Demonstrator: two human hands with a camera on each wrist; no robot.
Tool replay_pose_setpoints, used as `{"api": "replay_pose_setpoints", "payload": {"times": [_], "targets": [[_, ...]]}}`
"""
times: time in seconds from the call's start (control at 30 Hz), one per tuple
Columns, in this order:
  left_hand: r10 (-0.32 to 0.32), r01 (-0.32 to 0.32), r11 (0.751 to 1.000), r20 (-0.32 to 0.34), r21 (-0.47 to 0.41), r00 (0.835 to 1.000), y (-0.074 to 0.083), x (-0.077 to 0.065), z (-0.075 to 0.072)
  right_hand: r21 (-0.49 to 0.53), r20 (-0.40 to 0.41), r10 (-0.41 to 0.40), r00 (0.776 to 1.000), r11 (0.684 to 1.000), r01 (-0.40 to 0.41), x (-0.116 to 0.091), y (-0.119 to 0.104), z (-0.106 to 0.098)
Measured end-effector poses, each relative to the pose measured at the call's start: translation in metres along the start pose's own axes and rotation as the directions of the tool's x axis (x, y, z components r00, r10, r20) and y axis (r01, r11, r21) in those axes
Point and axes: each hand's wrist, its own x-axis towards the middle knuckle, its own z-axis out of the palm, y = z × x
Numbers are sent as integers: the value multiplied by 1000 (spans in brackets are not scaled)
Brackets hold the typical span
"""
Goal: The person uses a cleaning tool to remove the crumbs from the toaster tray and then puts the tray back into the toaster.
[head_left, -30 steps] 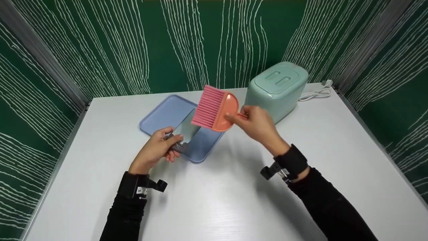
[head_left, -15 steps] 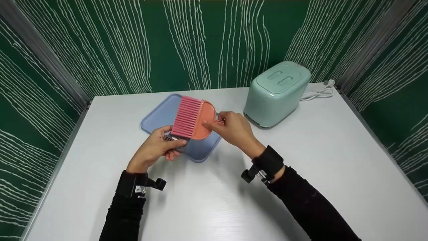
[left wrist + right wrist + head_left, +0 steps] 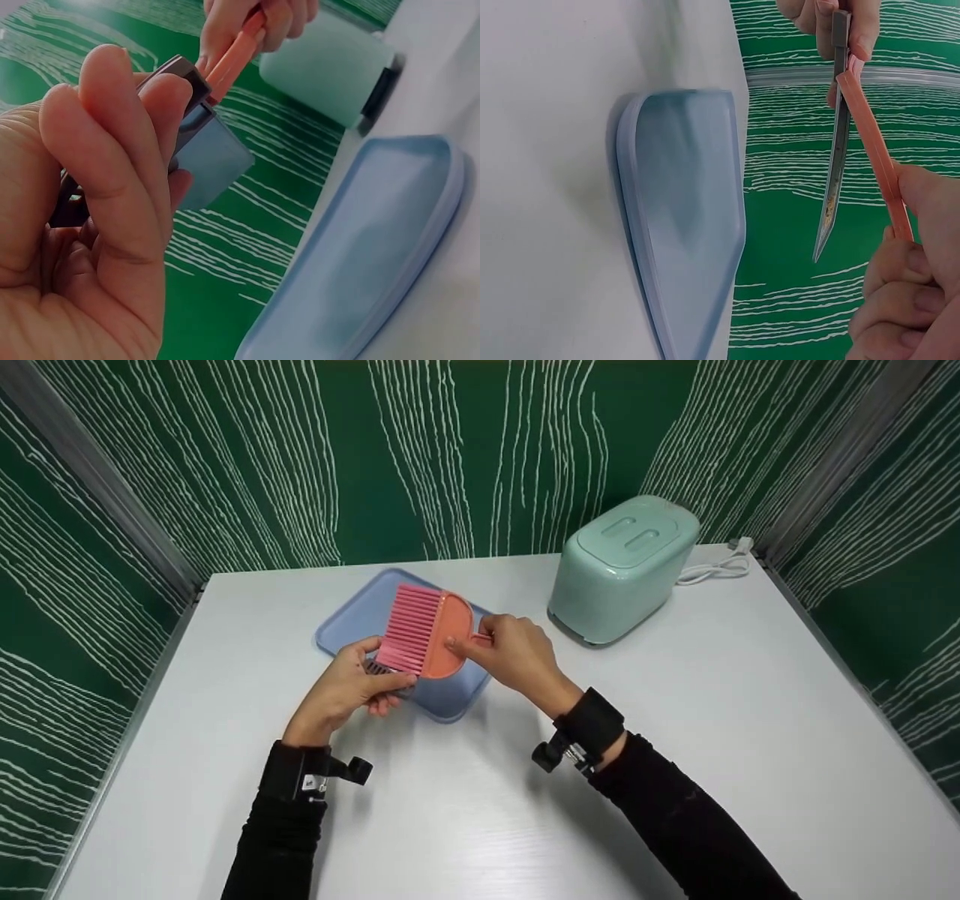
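My left hand [image 3: 337,694] pinches a small dustpan [image 3: 835,169] between thumb and fingers at its dark grey end. Its translucent pan is mostly covered by the brush in the head view, but shows in the left wrist view. Some brown crumbs [image 3: 829,207] lie along the pan in the right wrist view. With my right hand [image 3: 521,654] I grip a short-handled orange brush [image 3: 450,636], thumb pressed on its flat face. The brush's pink bristles [image 3: 409,626] lie over the dustpan, their lower corner close to my left thumb. Both tools are held above a blue tray [image 3: 349,619].
A mint-green toaster [image 3: 619,585] stands at the back right of the white table [image 3: 480,810], its white cord [image 3: 716,572] lying behind it. Green walls [image 3: 480,457] with white streaks enclose the back and sides.
My right hand has carried the brush left and down, from beside the toaster onto the dustpan. The left hand has stayed almost still, holding the dustpan.
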Motion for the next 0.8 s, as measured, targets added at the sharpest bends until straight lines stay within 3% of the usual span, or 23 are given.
{"api": "replay_pose_setpoints", "payload": {"times": [0.8], "targets": [[1,0,999,-22,38,1000,-2,3,0,-73,-10,-5,1000,997,4,7,11,-2]]}}
